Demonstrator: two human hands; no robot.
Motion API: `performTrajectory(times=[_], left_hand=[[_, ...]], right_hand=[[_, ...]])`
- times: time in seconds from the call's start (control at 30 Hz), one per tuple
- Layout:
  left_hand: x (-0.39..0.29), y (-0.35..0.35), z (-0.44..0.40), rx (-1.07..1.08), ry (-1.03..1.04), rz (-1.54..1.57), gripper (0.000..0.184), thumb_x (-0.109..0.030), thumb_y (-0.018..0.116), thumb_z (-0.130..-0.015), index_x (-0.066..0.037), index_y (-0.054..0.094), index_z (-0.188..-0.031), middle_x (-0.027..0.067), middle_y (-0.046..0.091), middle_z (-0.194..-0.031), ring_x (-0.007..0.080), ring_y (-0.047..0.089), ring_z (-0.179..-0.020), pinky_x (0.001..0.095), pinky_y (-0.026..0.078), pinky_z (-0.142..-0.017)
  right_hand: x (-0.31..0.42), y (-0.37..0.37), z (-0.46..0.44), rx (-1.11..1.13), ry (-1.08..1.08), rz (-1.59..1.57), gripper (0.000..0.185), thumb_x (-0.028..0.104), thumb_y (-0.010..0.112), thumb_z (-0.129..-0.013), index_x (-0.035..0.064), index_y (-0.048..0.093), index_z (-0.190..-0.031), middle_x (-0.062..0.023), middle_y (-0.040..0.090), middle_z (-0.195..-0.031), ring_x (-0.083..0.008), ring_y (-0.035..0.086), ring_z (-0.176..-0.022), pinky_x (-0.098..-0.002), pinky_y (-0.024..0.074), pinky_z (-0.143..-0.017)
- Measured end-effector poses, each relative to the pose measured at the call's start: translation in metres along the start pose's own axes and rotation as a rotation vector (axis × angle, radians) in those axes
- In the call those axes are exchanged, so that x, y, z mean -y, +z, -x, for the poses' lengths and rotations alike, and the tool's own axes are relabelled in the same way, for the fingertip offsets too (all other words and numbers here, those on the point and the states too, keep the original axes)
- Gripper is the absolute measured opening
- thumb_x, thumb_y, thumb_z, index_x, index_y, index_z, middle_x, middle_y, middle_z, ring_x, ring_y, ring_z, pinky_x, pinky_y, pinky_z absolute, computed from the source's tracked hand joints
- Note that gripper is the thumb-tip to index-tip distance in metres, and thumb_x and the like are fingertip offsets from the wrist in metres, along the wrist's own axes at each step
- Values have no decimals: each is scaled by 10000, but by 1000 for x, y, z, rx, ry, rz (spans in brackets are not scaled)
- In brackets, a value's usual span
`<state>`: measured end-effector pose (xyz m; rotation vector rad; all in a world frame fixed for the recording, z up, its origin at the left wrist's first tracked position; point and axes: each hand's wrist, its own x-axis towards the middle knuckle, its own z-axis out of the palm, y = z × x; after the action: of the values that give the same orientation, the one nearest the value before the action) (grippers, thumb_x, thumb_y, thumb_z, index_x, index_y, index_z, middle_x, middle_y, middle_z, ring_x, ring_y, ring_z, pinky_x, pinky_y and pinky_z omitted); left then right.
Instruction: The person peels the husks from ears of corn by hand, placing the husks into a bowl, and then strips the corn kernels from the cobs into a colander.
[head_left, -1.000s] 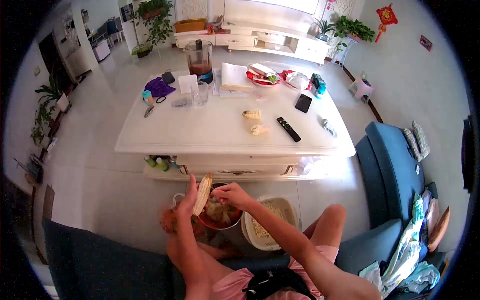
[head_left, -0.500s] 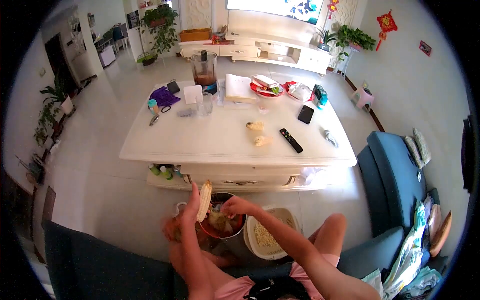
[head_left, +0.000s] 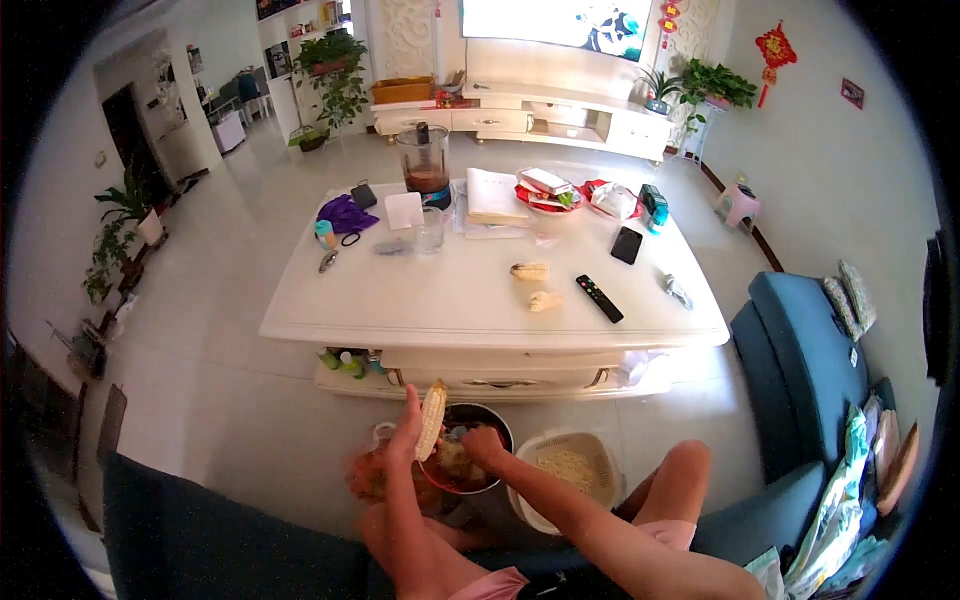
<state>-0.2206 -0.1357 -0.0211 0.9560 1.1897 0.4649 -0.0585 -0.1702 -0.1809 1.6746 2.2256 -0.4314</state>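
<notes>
My left hand is closed around an ear of corn, pale, husked and held nearly upright. Just to its right, my right hand reaches over a round metal pot with its fingers curled down; what they grip is hidden. Corn silk and husk scraps lie in the pot below those fingers. A cream plastic basket stands on the right, with loose corn kernels in it, partly covered by my right forearm.
In front stands a white coffee table. On it are two short corn pieces, a remote control, a phone, a blender and red plates. A blue sofa is on the right.
The view has shifted, so the scene sits lower and further right. My right hand has turned its fingers further down over the pot. My left hand still holds the corn upright.
</notes>
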Motion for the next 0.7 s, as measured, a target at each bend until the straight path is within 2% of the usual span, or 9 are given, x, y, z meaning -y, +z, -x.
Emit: performTrajectory(times=[0.23, 0.3, 0.4, 0.47, 0.5, 0.53, 0.6, 0.63, 0.7], left_hand=[[6, 3, -3, -47, 50, 5, 963, -816, 150, -802, -19, 435, -1262, 103, 608, -763, 163, 588, -539, 311, 511, -447], [-6, 6, 4, -12, 44, 61, 898, -802, 151, -818, -32, 486, -1136, 93, 598, -729, 163, 573, -521, 312, 500, -448], [9, 4, -12, 30, 48, 167, 823, -779, 156, -842, -56, 538, -942, 80, 587, -658, 161, 569, -506, 308, 486, -445], [21, -2, -29, 105, 23, 284, 827, -798, 168, -827, -76, 570, -873, 77, 585, -649, 172, 558, -500, 323, 477, -450], [17, 0, -26, 147, 0, 315, 816, -811, 184, -816, -94, 574, -840, 71, 584, -648, 182, 548, -496, 344, 471, -453], [8, 3, -18, 173, -51, 355, 806, -823, 200, -805, -112, 579, -806, 65, 584, -646, 193, 537, -492, 365, 464, -456], [-9, 9, -12, 128, 92, 257, 811, -772, 175, -853, -67, 571, -790, 56, 578, -612, 155, 561, -495, 280, 461, -415], [18, -1, -25, 175, 10, 339, 836, -834, 183, -796, -104, 589, -834, 84, 601, -714, 200, 548, -520, 388, 474, -475], [-1, 5, -11, 129, 148, 345, 820, -717, 140, -888, -23, 494, -1145, 113, 633, -815, 173, 607, -573, 314, 533, -472]], right_hand=[[7, -39, 29, -137, -1, -415, 257, 266, 539, -898, 54, 674, -949, -138, 685, -900, -288, 673, -838, -406, 535, -691], [3, -44, 31, 128, -6, -1445, 314, 297, 466, -940, 53, 626, -1059, -94, 648, -1051, -254, 623, -985, -425, 523, -753], [7, -59, 45, 417, -52, -2029, 397, 347, 407, -959, 79, 512, -1233, -68, 529, -1243, -216, 437, -1230, -466, 424, -975], [12, -71, 61, 395, -74, -2077, 401, 373, 390, -968, 90, 519, -1221, -77, 554, -1206, -233, 496, -1166, -459, 400, -1001], [22, -93, 81, 284, -99, -2128, 506, 389, 338, -949, 29, 500, -1265, -123, 585, -1218, -302, 578, -1025, -438, 461, -866], [12, -47, 45, 602, -616, -2287, 471, 365, 364, -942, 23, 540, -1212, -131, 617, -1159, -294, 591, -1000, -427, 472, -840], [8, -45, 44, 768, -519, -2314, 466, 310, 346, -933, -31, 526, -1195, -213, 605, -1146, -383, 558, -1074, -459, 437, -954], [10, -58, 54, 712, -431, -2259, 461, 338, 393, -935, -40, 572, -1128, -208, 621, -1108, -322, 589, -1039, -452, 466, -923], [9, -104, 76, 641, -297, -2149, 444, 305, 366, -944, -38, 559, -1151, -201, 619, -1108, -312, 588, -1042, -417, 458, -948]])
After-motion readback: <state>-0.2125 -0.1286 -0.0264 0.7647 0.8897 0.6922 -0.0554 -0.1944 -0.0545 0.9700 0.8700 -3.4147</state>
